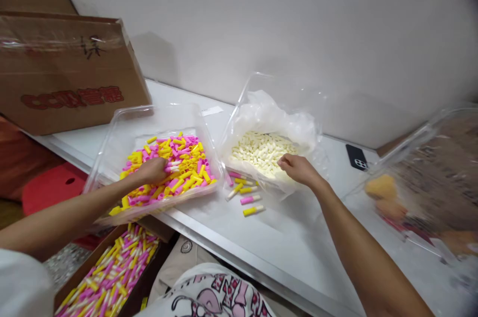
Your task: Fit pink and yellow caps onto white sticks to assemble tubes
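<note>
My left hand [154,171] is closed over the left clear bin [112,150], with a couple of pink tubes with white ends [172,166] at its fingertips. Loose pink and yellow plastic tubes [186,172] fill that bin. Over at the right, my right hand [297,167] pinches its fingers together at the edge of a heap of small pale cream pieces [261,150]. These lie on a plastic liner [269,107] inside a second clear bin [257,78]. Whatever is between the right fingertips is too small to make out.
Several tubes with white ends [251,199] lie on the white table [231,237] between the bins. Below the table edge, a carton [108,277] holds many more. A cardboard box [67,73], a red stool [52,187], a phone [356,157] and another clear container [421,182] surround the work.
</note>
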The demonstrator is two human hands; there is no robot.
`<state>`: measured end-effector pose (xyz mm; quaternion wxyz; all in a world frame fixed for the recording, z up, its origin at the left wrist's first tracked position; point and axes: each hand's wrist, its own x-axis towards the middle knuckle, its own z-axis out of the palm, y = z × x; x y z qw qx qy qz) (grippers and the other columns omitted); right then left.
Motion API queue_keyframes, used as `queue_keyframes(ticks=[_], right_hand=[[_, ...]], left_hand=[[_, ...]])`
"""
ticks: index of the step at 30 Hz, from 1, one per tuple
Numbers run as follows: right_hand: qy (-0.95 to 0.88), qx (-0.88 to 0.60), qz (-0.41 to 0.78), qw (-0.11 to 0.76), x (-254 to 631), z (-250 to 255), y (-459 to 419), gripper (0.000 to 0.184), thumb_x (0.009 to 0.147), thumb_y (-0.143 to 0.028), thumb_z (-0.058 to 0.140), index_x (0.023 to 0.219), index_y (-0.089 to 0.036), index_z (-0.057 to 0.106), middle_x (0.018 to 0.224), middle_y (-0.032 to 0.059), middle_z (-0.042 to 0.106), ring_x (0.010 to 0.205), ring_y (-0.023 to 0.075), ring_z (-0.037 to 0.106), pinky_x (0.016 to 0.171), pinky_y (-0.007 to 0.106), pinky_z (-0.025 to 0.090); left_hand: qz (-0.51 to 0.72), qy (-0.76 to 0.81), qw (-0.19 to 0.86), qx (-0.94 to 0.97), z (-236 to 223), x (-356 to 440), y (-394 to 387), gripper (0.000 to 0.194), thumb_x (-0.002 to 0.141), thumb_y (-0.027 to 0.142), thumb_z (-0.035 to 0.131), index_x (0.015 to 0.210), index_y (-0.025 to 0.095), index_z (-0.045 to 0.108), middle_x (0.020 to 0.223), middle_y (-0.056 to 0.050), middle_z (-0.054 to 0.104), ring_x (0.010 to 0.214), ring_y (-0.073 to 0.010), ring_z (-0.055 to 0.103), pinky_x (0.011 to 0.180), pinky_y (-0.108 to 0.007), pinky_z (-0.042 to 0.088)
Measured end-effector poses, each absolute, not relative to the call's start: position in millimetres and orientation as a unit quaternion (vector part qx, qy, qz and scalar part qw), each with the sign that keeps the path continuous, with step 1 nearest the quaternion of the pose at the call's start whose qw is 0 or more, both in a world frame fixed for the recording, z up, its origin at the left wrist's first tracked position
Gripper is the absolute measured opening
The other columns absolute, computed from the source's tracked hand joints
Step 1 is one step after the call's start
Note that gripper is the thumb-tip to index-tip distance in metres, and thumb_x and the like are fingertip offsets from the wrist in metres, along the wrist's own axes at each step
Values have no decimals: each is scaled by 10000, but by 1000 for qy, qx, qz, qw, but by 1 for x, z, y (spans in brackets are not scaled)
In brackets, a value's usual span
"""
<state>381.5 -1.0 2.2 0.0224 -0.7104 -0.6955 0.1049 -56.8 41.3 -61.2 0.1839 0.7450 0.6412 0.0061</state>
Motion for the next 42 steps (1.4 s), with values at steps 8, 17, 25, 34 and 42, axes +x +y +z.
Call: queue_keyframes(ticks=[8, 17, 25, 34, 42], right_hand=[[-678, -732, 47, -46, 373, -28, 43, 335, 842, -226, 459, 1162, -155, 527, 1090, 156, 637, 974, 243, 587, 702, 276, 379], [-682, -728, 63, -4, 375, -39, 48, 389, 776, -105, 450, 1155, -110, 535, 1009, 179, 651, 945, 265, 597, 737, 298, 391], [-643, -736, 81, 196, 346, -9, 8, 271, 900, -307, 326, 933, -160, 551, 887, 100, 659, 797, 192, 608, 694, 282, 456], [-580, -541, 348, 500, 272, 23, -105, 240, 871, -437, 501, 929, -211, 558, 713, -11, 600, 555, 97, 569, 523, 230, 496], [-569, -555, 338, 504, 288, 9, -127, 201, 861, -391, 542, 908, -197, 568, 618, -30, 586, 538, 100, 568, 534, 242, 499]], left_hand=[[9, 611, 216, 762, -66, -51, 37, 253, 715, 435, 555, 717, 183, 569, 720, -85, 650, 712, -245, 602, 578, -260, 359], [94, 630, 353, 685, -43, -54, 32, 242, 743, 376, 545, 636, 160, 561, 558, -34, 601, 553, -180, 578, 519, -255, 420], [419, 454, 641, 456, -1, 13, -2, 282, 697, 368, 709, 748, 104, 624, 582, -39, 622, 510, -127, 585, 535, -269, 529], [448, 322, 734, 396, -1, 111, -65, 400, 677, 513, 697, 744, 135, 584, 609, 4, 556, 397, -62, 435, 328, -195, 374], [400, 286, 764, 417, -5, 128, -82, 331, 712, 435, 705, 725, 133, 569, 589, 13, 516, 436, -61, 430, 355, -184, 362]])
